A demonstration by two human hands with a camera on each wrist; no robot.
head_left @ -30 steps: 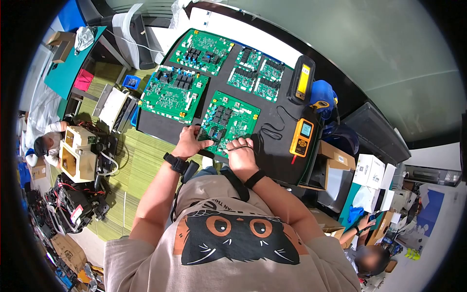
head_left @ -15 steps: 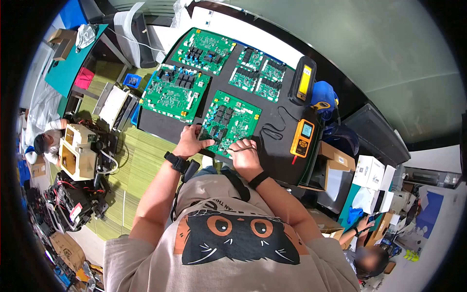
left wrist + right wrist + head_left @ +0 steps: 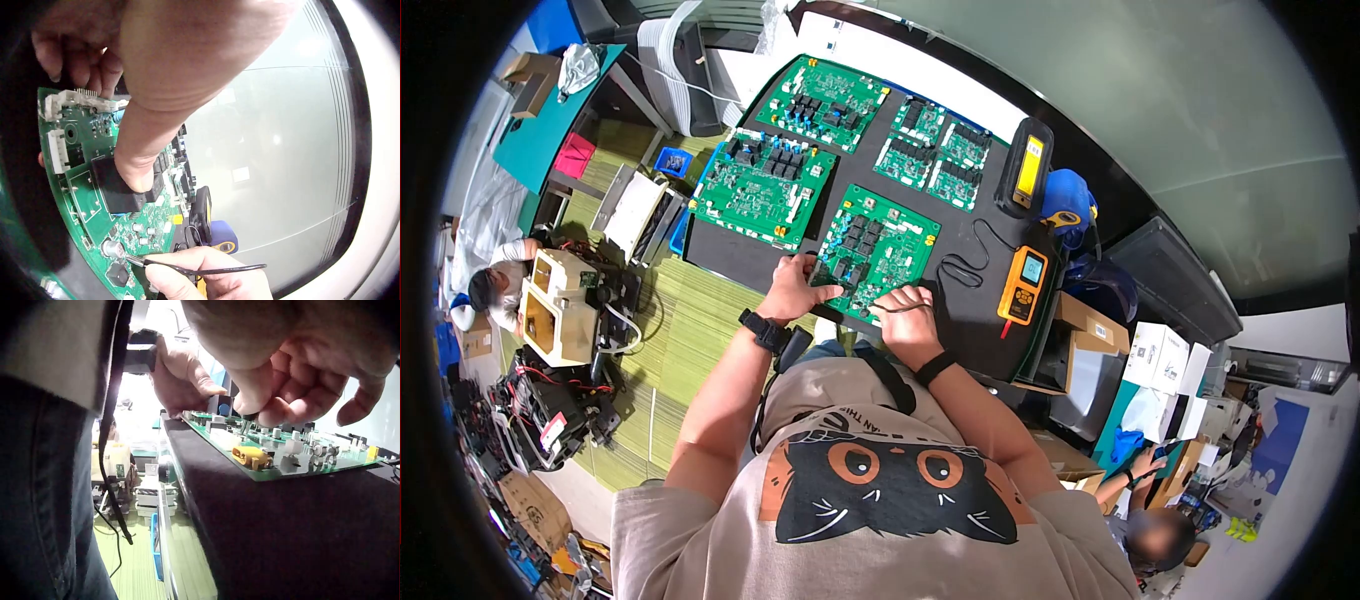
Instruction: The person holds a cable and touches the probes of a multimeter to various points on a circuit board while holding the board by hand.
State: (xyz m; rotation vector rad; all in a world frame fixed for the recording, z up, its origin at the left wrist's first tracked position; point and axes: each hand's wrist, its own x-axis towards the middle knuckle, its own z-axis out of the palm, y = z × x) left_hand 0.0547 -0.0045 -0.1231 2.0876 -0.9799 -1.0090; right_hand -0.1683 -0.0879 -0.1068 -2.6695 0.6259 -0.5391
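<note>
A green circuit board (image 3: pixel 900 240) lies near the table's front edge. My left hand (image 3: pixel 792 290) grips its left side; in the left wrist view, the thumb presses a black relay (image 3: pixel 112 187) and the other fingers are at the board's edge. With thumb and forefinger, my right hand (image 3: pixel 907 318) pinches a thin black probe lead (image 3: pixel 231 270). The lead's bare metal tip (image 3: pixel 134 259) reaches a round silver capacitor (image 3: pixel 112 249) on the board. In the right wrist view, the right fingers hover close over the components beside a yellow connector (image 3: pixel 250 456).
More green boards lie behind and left, including a large board (image 3: pixel 765 190) and a group of small boards (image 3: pixel 905 160). An orange meter (image 3: pixel 1025 285) with black cable (image 3: pixel 965 268) lies right, near a black case (image 3: pixel 1025 165) and blue tool (image 3: pixel 1065 200). Other people sit at both sides.
My right hand has shifted slightly rightward near the board's front edge, still pinching the lead. My left hand keeps its grip on the board. The head view has drifted a little.
</note>
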